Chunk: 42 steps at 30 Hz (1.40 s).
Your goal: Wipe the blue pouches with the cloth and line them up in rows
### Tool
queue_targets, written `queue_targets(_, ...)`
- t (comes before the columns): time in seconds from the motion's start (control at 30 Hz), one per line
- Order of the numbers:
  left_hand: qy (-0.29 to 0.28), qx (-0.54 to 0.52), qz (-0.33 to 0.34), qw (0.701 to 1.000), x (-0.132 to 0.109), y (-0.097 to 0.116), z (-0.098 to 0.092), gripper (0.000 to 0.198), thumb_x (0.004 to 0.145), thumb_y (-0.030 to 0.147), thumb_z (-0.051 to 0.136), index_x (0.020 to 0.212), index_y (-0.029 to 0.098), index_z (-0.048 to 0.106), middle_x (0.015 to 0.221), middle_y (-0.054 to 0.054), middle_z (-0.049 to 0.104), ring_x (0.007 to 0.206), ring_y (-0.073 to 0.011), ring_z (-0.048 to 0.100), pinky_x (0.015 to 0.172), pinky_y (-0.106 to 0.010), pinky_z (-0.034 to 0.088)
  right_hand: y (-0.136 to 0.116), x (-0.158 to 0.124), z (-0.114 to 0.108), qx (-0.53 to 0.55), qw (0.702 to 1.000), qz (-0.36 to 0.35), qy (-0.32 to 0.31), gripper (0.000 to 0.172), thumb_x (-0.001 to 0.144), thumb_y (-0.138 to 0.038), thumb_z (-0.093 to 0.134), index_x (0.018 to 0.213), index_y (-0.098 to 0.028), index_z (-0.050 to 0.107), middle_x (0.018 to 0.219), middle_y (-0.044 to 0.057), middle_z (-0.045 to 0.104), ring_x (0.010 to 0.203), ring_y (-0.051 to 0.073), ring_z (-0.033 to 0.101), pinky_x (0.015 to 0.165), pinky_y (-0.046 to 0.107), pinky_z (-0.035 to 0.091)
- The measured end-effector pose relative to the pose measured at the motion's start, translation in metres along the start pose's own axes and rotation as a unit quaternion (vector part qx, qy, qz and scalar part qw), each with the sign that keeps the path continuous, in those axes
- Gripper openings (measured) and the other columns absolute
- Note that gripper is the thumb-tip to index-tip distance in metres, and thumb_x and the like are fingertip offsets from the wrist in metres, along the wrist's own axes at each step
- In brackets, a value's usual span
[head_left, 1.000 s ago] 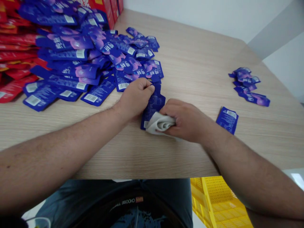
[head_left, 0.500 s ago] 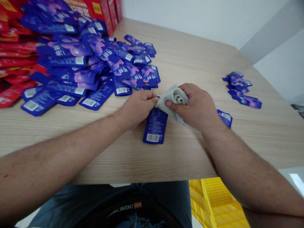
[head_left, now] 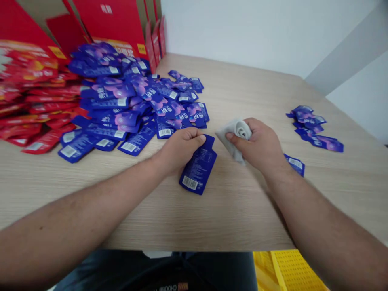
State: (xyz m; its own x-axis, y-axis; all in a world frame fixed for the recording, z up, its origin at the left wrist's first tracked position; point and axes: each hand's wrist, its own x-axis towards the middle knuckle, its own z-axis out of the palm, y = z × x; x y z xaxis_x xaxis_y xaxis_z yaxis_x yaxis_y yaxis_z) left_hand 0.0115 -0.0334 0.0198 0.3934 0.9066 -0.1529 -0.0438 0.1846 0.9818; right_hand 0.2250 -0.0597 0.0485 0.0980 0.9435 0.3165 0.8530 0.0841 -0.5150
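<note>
My right grip (head_left: pixel 262 141), clutching the cloth (head_left: pixel 235 151), now lifts clear of the pouch (head_left: pixel 198 167) my left grip (head_left: pixel 181 148) pinches, so this wipe seems paused.

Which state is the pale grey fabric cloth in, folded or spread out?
Folded: the pale grey fabric cloth is in the right hand's grip, its rolled layers showing as a coil at one end.

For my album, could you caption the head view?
Left hand holds a blue pouch; right hand holds a pale cloth nearby.
</note>
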Motion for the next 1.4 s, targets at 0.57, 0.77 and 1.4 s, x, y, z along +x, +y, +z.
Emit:
queue_targets(0.57, 0.294, 0.288, 0.397, 0.820, 0.021, 0.034, -0.066, 0.016, 0.100, 0.024, 0.055, 0.088, 0.021, 0.065, 0.082, 0.000, 0.069, 0.079, -0.0154, 0.062, 0.076, -0.027, 0.050, 0.014, 0.002, 0.014, -0.012, 0.997, -0.020, -0.075, 0.028, 0.080, -0.052, 0.062, 0.081, -0.025, 0.068, 0.083, 0.009, 0.072, 0.075, 0.028, 0.066, 0.065, 0.039, 0.046)
queue_targets(0.77, 0.402, 0.165, 0.324, 0.840, 0.043, 0.035, -0.096, 0.006, 0.097, 0.023, 0.057, 0.092, 0.022, 0.061, 0.066, 0.004, 0.062, 0.050, -0.0121, 0.058, 0.050, -0.023, 0.046, 0.012, 0.002, 0.015, -0.026, 0.995, -0.035, -0.090, 0.027, 0.081, -0.052, 0.061, 0.082, -0.025, 0.068, 0.084, 0.009, 0.071, 0.079, 0.028, 0.065, 0.070, 0.039, 0.047)
queue_targets(1.4, 0.382, -0.096, 0.126, 0.911, 0.055, 0.040, -0.108, 0.016, 0.093, 0.009, 0.047, 0.084, 0.021, 0.045, 0.071, 0.004, 0.059, 0.063, -0.0188, 0.077, 0.046, -0.023, 0.059, 0.014, -0.004, 0.019, -0.034, 0.991, -0.079, -0.101, 0.025, 0.085, -0.050, 0.064, 0.082, -0.025, 0.068, 0.085, 0.007, 0.070, 0.082, 0.026, 0.066, 0.075, 0.038, 0.048)
